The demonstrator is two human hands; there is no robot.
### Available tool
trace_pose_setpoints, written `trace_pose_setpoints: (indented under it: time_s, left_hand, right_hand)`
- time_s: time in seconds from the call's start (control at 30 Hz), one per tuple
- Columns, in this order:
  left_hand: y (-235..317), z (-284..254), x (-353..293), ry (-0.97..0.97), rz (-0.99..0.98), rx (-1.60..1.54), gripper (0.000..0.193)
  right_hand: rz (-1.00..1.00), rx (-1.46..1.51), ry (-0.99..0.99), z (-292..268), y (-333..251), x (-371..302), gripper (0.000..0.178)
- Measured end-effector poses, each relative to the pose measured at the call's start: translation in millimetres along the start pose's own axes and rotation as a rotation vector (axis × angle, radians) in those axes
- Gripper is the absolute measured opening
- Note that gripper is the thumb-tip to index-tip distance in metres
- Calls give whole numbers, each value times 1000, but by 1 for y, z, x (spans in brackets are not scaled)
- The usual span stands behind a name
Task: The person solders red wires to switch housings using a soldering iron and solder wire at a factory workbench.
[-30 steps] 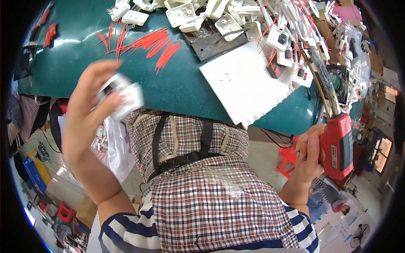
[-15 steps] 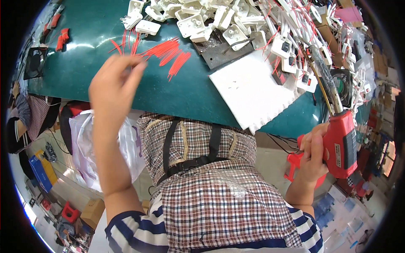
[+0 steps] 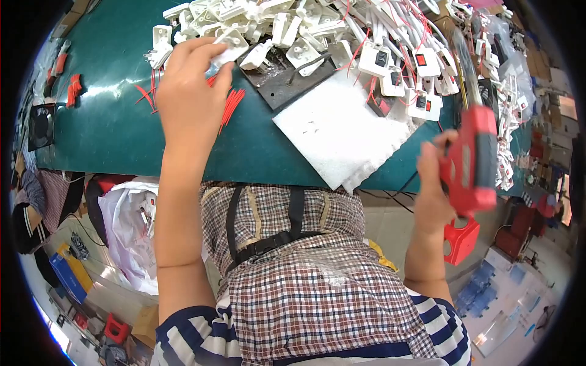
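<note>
My left hand (image 3: 192,79) is over the pile, thumb and fingers around the near edge of a white plastic plug housing (image 3: 234,44). Its fingertips partly cover the housing. Short red wires (image 3: 231,108) lie beneath and beside this hand. At the right, my right hand (image 3: 434,174) holds a red and black soldering gun (image 3: 475,155), smeared by motion. The grip on its handle is partly hidden. The gun's long metal front reaches up beside the white cables.
More white housings (image 3: 268,21) are heaped at the back around a dark metal plate (image 3: 274,85). A white foam sheet (image 3: 336,122) lies nearer me. White switch boxes (image 3: 421,64) with cables crowd the right. A black fan (image 3: 41,125) and red wire bundles (image 3: 74,90) are at the left.
My left hand has moved from above the red wires, up and right to the white housing. The soldering gun in my right hand has swung upward. The whole view has shifted slightly.
</note>
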State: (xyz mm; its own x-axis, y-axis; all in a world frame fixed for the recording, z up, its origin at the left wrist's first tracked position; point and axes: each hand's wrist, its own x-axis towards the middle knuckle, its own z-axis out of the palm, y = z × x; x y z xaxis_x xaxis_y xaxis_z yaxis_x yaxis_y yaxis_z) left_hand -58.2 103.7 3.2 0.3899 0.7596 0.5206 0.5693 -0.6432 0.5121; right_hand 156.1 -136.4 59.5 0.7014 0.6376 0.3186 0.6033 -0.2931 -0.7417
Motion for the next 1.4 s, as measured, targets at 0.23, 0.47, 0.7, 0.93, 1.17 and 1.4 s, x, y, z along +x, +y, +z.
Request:
trace_pose_setpoints:
  time_s: [0.23, 0.47, 0.7, 0.93, 1.17, 1.4]
  left_hand:
    - [66, -24, -40, -279, -60, -414, 32]
    - [70, -8, -66, -340, 88, -238, 42]
    - [71, -1, -56, -344, 133, -159, 40]
    - [80, -22, -27, -466, 140, -91, 39]
    - [106, 20, 92, -219, 464, -172, 10]
    - [137, 150, 197, -374, 645, -80, 18]
  right_hand:
    - [-505, -178, 129, 66, 10, 46, 69]
    - [-256, 189, 229, 55, 17, 63, 51]
    - [-106, 211, 233, 40, 13, 70, 49]
    - [-54, 277, 388, 20, 24, 80, 44]
    - [-7, 262, 476, -1, 28, 53, 37]
    - [102, 312, 449, -19, 22, 30, 33]
